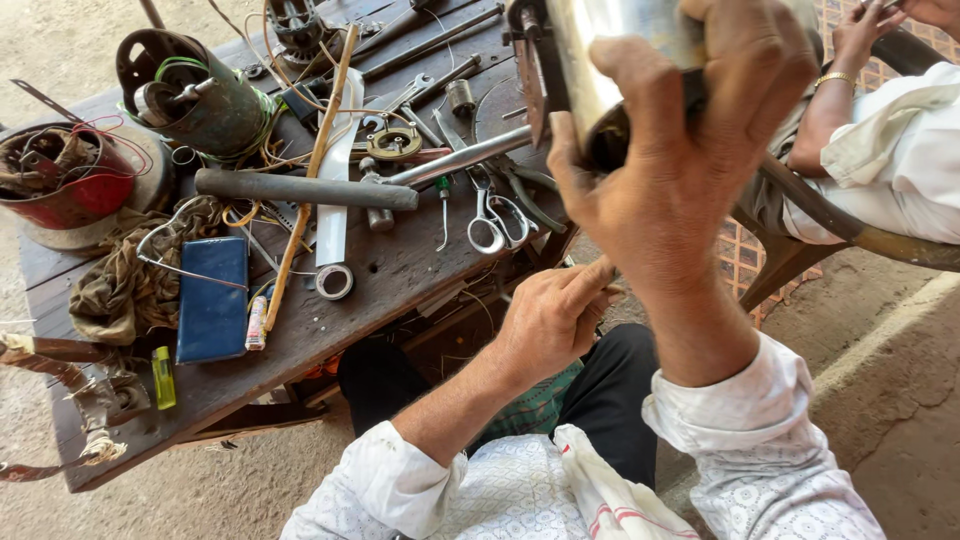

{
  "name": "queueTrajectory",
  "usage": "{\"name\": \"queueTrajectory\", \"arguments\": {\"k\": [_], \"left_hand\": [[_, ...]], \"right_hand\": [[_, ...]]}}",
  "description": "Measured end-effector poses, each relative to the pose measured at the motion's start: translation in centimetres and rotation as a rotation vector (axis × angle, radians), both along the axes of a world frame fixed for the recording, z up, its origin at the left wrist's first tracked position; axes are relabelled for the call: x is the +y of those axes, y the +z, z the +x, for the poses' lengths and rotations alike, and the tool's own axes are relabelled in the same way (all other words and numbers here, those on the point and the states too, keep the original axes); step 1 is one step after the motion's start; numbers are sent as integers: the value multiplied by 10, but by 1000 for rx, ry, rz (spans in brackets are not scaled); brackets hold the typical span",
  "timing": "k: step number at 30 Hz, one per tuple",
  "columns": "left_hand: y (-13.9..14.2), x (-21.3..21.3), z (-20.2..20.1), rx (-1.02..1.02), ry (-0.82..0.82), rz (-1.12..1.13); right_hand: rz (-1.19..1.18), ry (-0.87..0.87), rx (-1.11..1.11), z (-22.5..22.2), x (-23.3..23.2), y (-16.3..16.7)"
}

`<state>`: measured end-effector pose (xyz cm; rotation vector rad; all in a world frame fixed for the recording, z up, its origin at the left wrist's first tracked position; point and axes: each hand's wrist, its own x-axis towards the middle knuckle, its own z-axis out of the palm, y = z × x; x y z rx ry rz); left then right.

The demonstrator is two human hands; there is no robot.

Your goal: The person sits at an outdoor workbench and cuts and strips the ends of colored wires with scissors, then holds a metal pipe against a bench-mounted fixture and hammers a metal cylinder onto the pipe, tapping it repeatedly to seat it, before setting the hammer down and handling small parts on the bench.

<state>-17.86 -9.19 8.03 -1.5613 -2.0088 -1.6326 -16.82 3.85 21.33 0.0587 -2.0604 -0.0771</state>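
A shiny metal cylinder [600, 50] is held up high at the far right of the view, above the table's right edge. The right hand [690, 150] grasps it from the near side, fingers wrapped over its top and thumb along its left flank. The left hand [555, 315] sits lower and nearer, over the lap, fingers pinched together; whether anything is in the pinch cannot be told.

Left of the hands, the wooden table [400, 270] is crowded. Scissors [495, 220] lie near its right edge, with a long metal rod [460, 158] just beyond them. A dark bar [305, 188] lies across the middle, crossed by a thin wooden stick [310, 175]. A tape roll [334, 281] rests near the front edge. A blue case [213, 298] lies to the left, beside a crumpled rag [120, 285]. A green-wired motor [190, 95] and a red tin [65, 175] stand at the far left. At far right, another person's arm [835, 95] rests on a chair [800, 215].
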Motion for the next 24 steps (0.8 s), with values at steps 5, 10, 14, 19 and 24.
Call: {"name": "queueTrajectory", "arguments": {"k": [5, 10, 14, 19, 24], "left_hand": [[-11, -18, 2, -35, 8, -155], [-38, -47, 1, 95, 122, -218], [-60, -85, -35, 218, 375, -249], [-68, -92, -99, 273, 544, -526], [-72, -39, -130, 339, 399, -675]], "right_hand": [[3, 115, 52, -3, 31, -5], [-158, 278, 42, 1, 77, -22], [-499, 512, -99, 8, 114, -31], [-839, 424, -212, 5, 145, -31], [-850, 520, -186, -4, 162, -40]]}}
